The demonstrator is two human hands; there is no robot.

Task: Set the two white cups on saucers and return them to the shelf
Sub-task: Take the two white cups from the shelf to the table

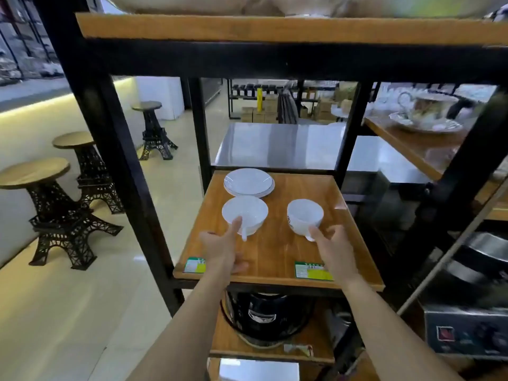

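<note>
Two white cups stand side by side on a wooden shelf (275, 254). The left cup (247, 210) has its handle toward me; my left hand (222, 248) is just in front of it, fingers apart, one fingertip touching its near rim. The right cup (305, 214) carries a small dark mark on its side. My right hand (332, 248) reaches to its handle with fingers spread, holding nothing. Behind the left cup lies a stack of white saucers (248, 182).
Black metal uprights (118, 166) frame the shelf on both sides, and a wooden shelf (275, 28) hangs overhead. A black appliance (264, 314) sits on the shelf below. Eiffel-tower stools (55, 204) stand on the floor at left; a patterned cup and saucer (426, 114) at right.
</note>
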